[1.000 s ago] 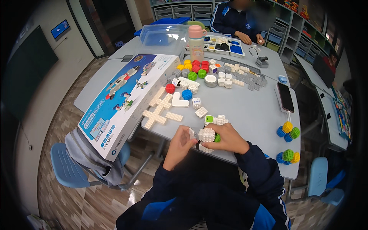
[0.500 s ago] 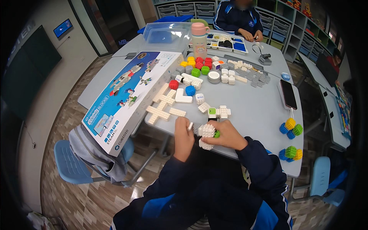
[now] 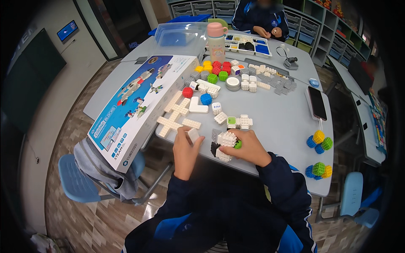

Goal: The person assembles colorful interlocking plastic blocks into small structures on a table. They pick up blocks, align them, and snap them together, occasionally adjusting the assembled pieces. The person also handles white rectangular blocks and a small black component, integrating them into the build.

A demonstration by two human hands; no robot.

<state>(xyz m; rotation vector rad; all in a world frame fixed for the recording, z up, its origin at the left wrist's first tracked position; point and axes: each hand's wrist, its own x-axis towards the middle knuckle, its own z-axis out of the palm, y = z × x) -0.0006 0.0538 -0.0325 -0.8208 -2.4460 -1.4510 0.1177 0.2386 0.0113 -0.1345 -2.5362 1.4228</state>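
The left hand [image 3: 184,152] pinches a flat white plastic piece [image 3: 193,134], the right hand [image 3: 251,148] a knobbly white plastic block cluster [image 3: 226,139] that uneven pressure might split.

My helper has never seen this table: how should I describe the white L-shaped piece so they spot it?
On the grey table, find the big printed box at the left. Just right of it lie studded cream bars, then the white L-shaped piece, with a blue block at its inner corner. Its smooth face and L outline set it apart from its studded neighbours.
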